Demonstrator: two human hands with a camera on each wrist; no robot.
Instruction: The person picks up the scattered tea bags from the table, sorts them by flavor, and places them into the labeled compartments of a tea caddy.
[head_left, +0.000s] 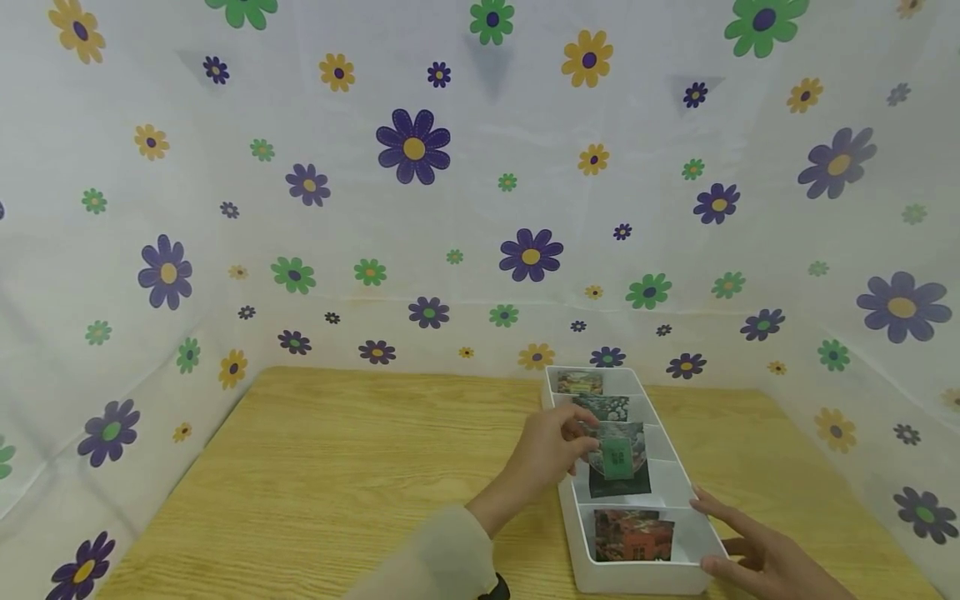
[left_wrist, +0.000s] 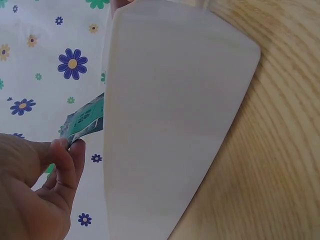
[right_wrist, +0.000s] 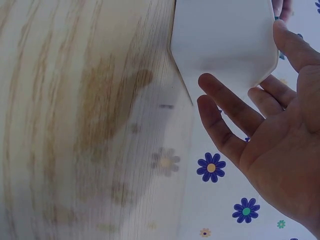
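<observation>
My left hand (head_left: pixel 546 443) pinches the edge of a small flat packet (head_left: pixel 618 458) with a green label, thumb against fingertips. This packet is over the middle of a long white divided tray (head_left: pixel 637 578), and a dark packet (head_left: pixel 618 485) shows just below it. In the left wrist view, the green packet (left_wrist: pixel 86 119) sticks up past the tray's rim, its far end hidden by the wall. My right hand (head_left: pixel 768 557) touches the tray's right rim near the front corner. Its fingers (right_wrist: pixel 230 102) are spread and mostly straight in the right wrist view.
Red packets (head_left: pixel 633 537) stand in the tray's front compartment. Farther back are a grey-patterned packet (head_left: pixel 611 407) and a colourful packet (head_left: pixel 580 382). The tray stands on a wood-grain table (head_left: pixel 360 467), with a flower-print cloth (head_left: pixel 465 208) hanging behind and at both sides.
</observation>
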